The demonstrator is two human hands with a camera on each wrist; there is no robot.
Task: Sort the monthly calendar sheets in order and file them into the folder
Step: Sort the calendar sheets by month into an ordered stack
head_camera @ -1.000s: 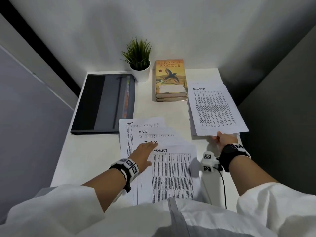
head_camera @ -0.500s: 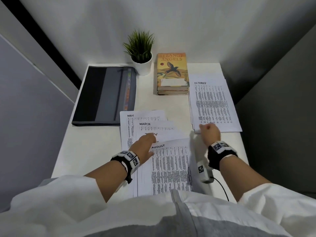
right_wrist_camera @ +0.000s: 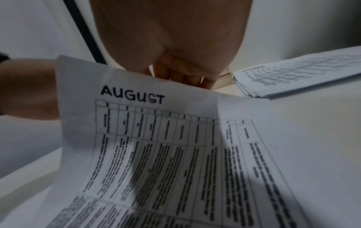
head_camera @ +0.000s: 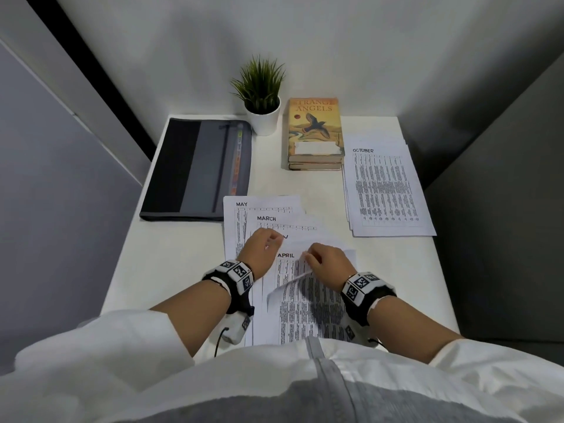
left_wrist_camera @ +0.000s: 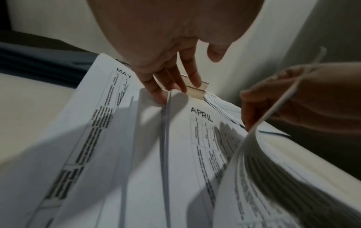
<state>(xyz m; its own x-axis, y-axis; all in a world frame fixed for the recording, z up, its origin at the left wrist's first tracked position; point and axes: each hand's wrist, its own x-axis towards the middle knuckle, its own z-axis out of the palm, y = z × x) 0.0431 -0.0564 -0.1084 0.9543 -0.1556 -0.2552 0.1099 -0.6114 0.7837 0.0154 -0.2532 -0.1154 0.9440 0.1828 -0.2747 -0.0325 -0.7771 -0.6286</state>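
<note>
Patience with thin paper is what this step wants, I judge: the AUGUST sheet (right_wrist_camera: 175, 146) should be peeled off alone, lifted by its top edge without dragging the APRIL sheet (head_camera: 285, 270) beneath it, and the fanned pile held flat meanwhile. At the far left of the desk (head_camera: 171, 270) lies the dark zipped folder (head_camera: 198, 169), shut and well apart from both hands, with the MAY sheet (head_camera: 241, 209) just beside its near right corner and the MARCH sheet (head_camera: 274, 222) overlapping that one. The left hand (head_camera: 262, 248) rests with straight fingers (left_wrist_camera: 171, 83) pressing down on the fanned sheets, grasping nothing. Just to its right, the right hand (head_camera: 328, 259) pinches the top edge of the AUGUST sheet, which curls up off the pile, so that APRIL shows below. Farther right, well apart from both hands, sits the stack topped by OCTOBER (head_camera: 386, 187), next to the books (head_camera: 314, 132); it looks the likely place to set AUGUST, squared to its edges.
</note>
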